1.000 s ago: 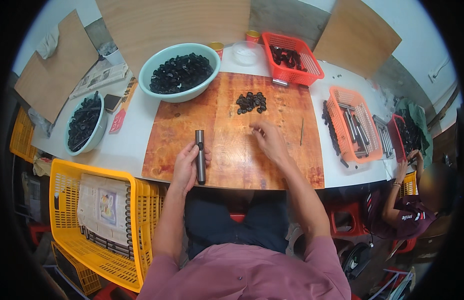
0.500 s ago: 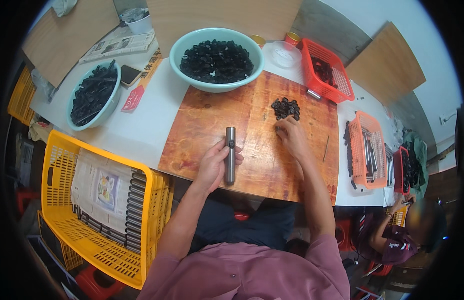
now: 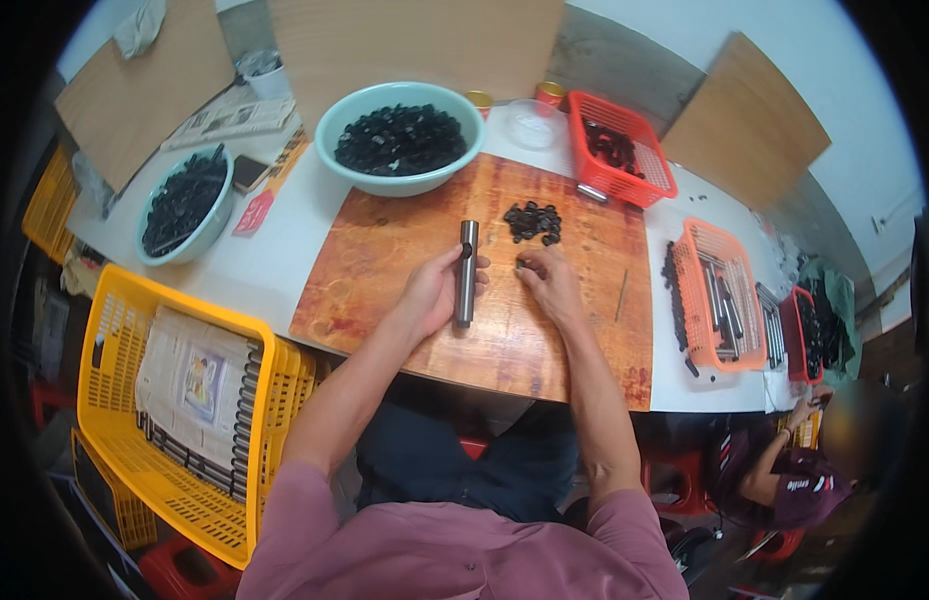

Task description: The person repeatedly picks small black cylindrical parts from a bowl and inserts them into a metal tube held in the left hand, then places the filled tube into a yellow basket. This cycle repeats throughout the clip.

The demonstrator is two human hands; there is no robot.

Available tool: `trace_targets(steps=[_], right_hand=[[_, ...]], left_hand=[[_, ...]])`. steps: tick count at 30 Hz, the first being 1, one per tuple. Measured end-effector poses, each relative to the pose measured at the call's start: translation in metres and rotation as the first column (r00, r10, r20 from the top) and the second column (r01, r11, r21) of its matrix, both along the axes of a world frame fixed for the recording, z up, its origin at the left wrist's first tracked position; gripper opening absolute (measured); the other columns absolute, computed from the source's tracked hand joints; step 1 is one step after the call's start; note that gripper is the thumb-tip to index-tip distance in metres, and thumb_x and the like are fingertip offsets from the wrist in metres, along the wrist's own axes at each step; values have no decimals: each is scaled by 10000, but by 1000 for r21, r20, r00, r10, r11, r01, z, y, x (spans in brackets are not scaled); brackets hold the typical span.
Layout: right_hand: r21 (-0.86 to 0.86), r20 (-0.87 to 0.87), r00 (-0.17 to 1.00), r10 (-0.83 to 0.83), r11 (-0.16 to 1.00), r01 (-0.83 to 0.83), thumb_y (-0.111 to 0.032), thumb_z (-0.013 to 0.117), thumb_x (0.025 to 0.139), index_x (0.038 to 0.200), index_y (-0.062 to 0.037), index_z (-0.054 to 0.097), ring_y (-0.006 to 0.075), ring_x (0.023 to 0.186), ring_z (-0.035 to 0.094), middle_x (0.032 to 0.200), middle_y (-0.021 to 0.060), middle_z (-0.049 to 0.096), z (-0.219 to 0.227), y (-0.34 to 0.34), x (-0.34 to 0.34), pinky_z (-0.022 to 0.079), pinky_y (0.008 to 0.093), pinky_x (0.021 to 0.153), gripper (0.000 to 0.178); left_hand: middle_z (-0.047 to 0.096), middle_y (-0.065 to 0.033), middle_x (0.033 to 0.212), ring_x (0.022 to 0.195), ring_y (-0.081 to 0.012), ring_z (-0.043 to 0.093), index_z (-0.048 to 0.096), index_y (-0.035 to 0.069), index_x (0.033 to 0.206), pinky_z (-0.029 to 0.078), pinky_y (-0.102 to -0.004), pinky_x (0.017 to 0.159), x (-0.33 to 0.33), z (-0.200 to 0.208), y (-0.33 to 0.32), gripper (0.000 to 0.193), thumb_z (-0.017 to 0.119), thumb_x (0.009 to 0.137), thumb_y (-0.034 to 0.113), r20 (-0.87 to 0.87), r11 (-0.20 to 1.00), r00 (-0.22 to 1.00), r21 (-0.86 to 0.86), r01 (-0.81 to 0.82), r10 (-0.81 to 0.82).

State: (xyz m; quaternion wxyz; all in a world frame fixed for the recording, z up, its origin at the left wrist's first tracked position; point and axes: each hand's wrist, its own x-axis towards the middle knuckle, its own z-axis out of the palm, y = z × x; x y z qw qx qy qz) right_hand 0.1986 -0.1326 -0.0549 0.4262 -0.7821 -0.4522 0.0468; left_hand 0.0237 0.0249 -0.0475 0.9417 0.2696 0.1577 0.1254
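In my left hand is a grey metal tube, held nearly upright in the picture, its top leaning slightly right. A dark oval opening shows on its upper side, close to my thumb. My right hand is closed in a pinch just right of the tube, apart from it. A small black piece shows at its fingertips, mostly hidden by them. Beyond that hand, a loose pile of small black pieces lies on the stained wooden board.
A large pale-green basin of black pieces stands behind the board; a smaller basin is at left. Red and pink baskets stand right. A thin rod lies on the board. A yellow crate holds tubes. Another person sits at right.
My right hand has drawn back from the pile toward the tube, with the small black piece in its fingers. The tube has turned and tilted a little, and its dark opening shows more. The whole view has shifted.
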Motion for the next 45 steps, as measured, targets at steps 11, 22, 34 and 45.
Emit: trace_targets(steps=[11,22,34,45], right_hand=[[56,90,979,-182,983,177,-195,735,820,993,-33,733,375,941,672,975,188,687,-4,-2,2,535,469,819,238],[127,-8,983,-182,975,182,-182,741,819,1072,-17,710,347,913,687,993,173,689,-7,-5,1,543,441,791,303],[108,-47,979,-197,974,201,-220,751,829,1041,-26,696,368,919,679,979,178,687,1,-5,1,535,464,794,292],[95,23,987,-161,983,158,-159,756,815,1025,-23,687,390,928,657,1008,185,646,0,-9,-2,519,478,809,260]], left_hand=[[657,-127,1037,895,-254,642,562,56,1248,557,-407,820,67,-16,2,284,482,1066,260,81,987,997,163,-4,-9],[625,-96,1025,914,-214,617,504,59,1379,543,-368,821,64,-7,-1,401,568,1037,259,76,989,997,144,-34,23],[605,-74,1060,897,-194,604,481,33,1421,546,-313,784,57,-4,1,460,503,1064,323,68,997,997,74,-32,27],[598,-54,1048,871,-176,593,475,40,1426,532,-302,752,52,4,-8,471,514,1063,338,56,989,996,132,-69,62]])
